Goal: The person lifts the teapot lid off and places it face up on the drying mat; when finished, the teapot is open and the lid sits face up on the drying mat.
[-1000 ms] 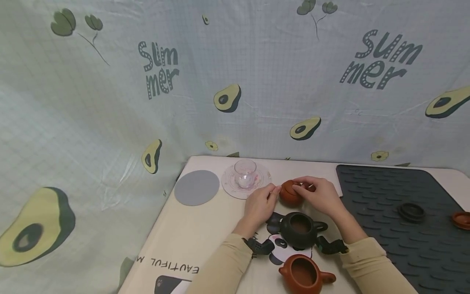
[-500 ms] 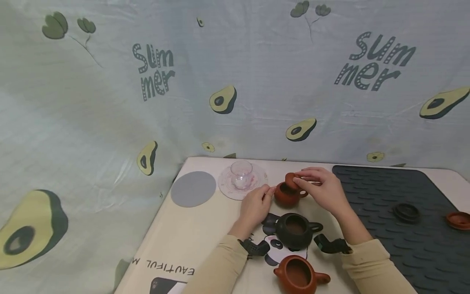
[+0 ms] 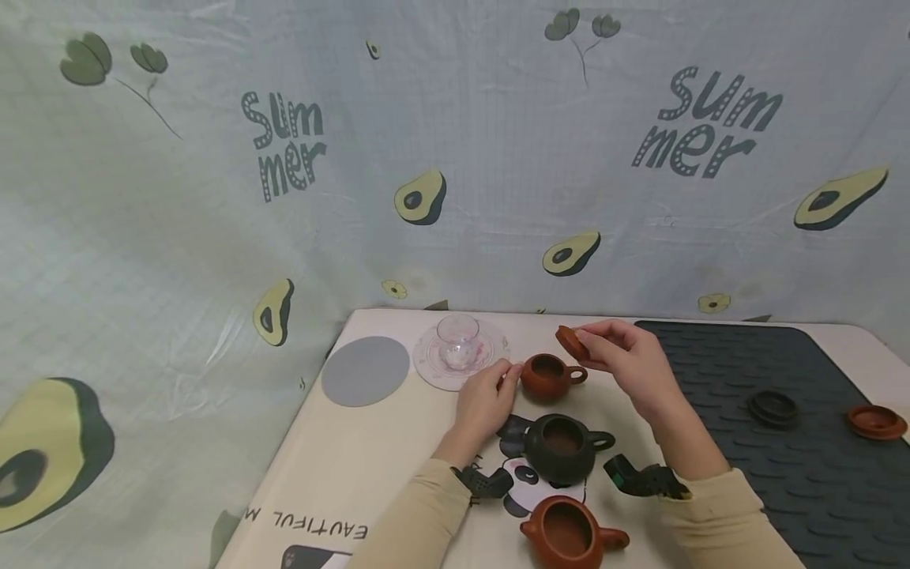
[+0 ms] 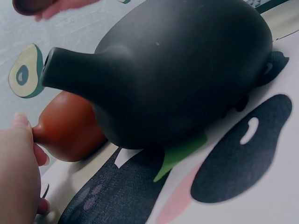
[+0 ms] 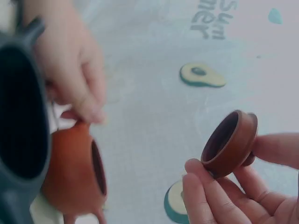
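My right hand point(image 3: 629, 359) holds a reddish-brown teapot lid point(image 5: 231, 143) tilted on its side, raised to the right of a small reddish-brown teapot point(image 3: 546, 379). That teapot stands uncovered on the table, its handle toward the right. My left hand point(image 3: 485, 403) pinches its spout between thumb and fingers, as the left wrist view also shows. Nearer to me, a black teapot point(image 3: 562, 466) stands without a lid between my forearms. Closest is another lidless reddish-brown teapot point(image 3: 569, 537) with a straight side handle.
A clear glass cup point(image 3: 458, 340) stands on a patterned round coaster point(image 3: 426, 367) at the back. Left of it lies a grey disc point(image 3: 366, 371). On the dark ridged mat point(image 3: 711, 356) at right are a black lid point(image 3: 773, 408) and a reddish-brown lid point(image 3: 877, 422).
My right hand has lifted the lid off the small reddish-brown teapot, tilted it and drawn it to the right. My left hand stays at the spout. The head view has shifted slightly.
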`<state>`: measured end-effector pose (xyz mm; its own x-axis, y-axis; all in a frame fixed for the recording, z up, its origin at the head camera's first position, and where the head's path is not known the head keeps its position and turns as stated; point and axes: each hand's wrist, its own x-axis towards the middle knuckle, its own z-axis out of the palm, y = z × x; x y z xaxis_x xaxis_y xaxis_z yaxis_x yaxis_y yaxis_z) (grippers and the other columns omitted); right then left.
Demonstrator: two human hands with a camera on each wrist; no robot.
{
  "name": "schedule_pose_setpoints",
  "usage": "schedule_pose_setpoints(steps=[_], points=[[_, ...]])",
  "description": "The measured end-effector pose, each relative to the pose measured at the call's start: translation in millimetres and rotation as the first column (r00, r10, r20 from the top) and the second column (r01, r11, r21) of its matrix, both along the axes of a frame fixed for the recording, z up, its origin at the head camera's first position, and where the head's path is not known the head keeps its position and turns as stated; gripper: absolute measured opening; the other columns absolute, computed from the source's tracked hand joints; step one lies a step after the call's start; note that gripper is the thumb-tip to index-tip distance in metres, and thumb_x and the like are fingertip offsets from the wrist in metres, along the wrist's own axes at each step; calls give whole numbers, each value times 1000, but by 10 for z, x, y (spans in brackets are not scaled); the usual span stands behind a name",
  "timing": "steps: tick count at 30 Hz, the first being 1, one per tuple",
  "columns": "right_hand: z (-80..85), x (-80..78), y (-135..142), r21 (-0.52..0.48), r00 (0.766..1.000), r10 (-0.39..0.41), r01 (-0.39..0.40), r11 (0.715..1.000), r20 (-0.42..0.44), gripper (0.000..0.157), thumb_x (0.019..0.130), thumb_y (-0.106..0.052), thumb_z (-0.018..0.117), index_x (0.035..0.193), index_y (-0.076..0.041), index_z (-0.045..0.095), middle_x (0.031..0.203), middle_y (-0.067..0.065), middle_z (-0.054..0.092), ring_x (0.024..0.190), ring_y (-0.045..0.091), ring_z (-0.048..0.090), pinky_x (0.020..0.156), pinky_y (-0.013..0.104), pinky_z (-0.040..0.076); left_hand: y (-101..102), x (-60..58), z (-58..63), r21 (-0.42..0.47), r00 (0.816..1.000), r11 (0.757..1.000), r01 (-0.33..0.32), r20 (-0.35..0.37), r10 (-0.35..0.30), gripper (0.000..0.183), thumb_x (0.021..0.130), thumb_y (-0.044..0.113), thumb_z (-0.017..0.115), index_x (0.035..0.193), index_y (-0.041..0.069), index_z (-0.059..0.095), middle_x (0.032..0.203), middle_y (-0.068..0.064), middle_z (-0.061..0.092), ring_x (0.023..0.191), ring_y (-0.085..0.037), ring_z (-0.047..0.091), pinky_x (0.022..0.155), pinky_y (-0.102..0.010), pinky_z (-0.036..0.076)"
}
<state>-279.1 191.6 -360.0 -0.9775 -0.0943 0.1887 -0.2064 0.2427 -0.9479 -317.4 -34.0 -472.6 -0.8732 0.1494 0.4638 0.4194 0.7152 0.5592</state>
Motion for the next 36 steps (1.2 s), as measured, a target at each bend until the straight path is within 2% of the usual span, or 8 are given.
schedule_pose_setpoints(steps=[4, 8, 11, 16, 21, 24, 29, 36], points=[[49, 18, 4, -128, 998, 65, -62, 990, 24, 43, 106, -27, 58, 128, 10, 55, 115, 14, 68, 99, 16, 72, 87, 30, 55, 1, -13, 10, 4, 1000, 1000, 0, 3, 0, 33, 108, 39, 51, 81, 21, 58, 66, 8, 47, 64, -12, 48, 58, -27, 34], [94, 38, 36, -262, 991, 106, -83, 962, 77, 39, 107, -28, 56, 127, 5, 55, 114, 4, 70, 103, 14, 71, 89, 28, 54, -3, -20, 25, 1, 1000, 1000, -3, -2, 3, 33, 108, 39, 51, 81, 21, 58, 66, 7, 47, 64, -12, 49, 58, -28, 35], [115, 48, 53, -396, 981, 151, -92, 913, 120, 28, 107, -28, 58, 121, -3, 62, 111, 1, 71, 105, 15, 71, 90, 28, 54, -8, -19, 28, -6, 1000, 1000, -9, -6, 9, 33, 108, 38, 51, 80, 21, 57, 65, 7, 47, 63, -13, 49, 58, -28, 35], [104, 58, 71, -579, 959, 243, -117, 807, 144, 19, 107, -26, 58, 112, -14, 72, 110, 2, 75, 104, 17, 71, 91, 29, 53, -14, 8, 18, -2, 1000, 1000, -11, -3, 11, 33, 108, 39, 51, 79, 21, 56, 65, 7, 46, 63, -13, 48, 58, -29, 36], [53, 94, 76, -657, 936, 317, -144, 740, 151, 22, 109, -25, 52, 113, -16, 72, 112, 3, 74, 105, 19, 71, 91, 29, 53, -19, 68, -29, 9, 1000, 1000, -15, 2, 15, 32, 107, 37, 52, 80, 21, 58, 65, 8, 47, 62, -12, 48, 57, -28, 35], [26, 109, 78, -689, 930, 325, -121, 714, 174, 20, 109, -27, 52, 121, -17, 64, 114, 2, 73, 105, 20, 70, 89, 28, 53, -18, 94, -57, 8, 1000, 1000, -19, -22, 19, 31, 107, 36, 54, 80, 21, 59, 64, 9, 46, 61, -12, 47, 56, -28, 34], [23, 124, 91, -715, 942, 281, -66, 696, 186, 36, 107, -34, 56, 138, -20, 45, 114, 0, 72, 103, 17, 70, 88, 27, 52, -12, 105, -67, 16, 999, 1000, -19, -36, 20, 31, 106, 35, 54, 79, 20, 58, 63, 8, 44, 60, -12, 46, 56, -28, 33], [72, 144, 151, -744, 947, 281, -74, 664, 157, 32, 106, -38, 56, 133, -21, 51, 113, 0, 71, 101, 16, 67, 89, 27, 51, -1, 87, -16, 10, 999, 1000, -20, -44, 20, 32, 107, 35, 53, 79, 20, 58, 63, 8, 45, 61, -13, 46, 57, -29, 34]])
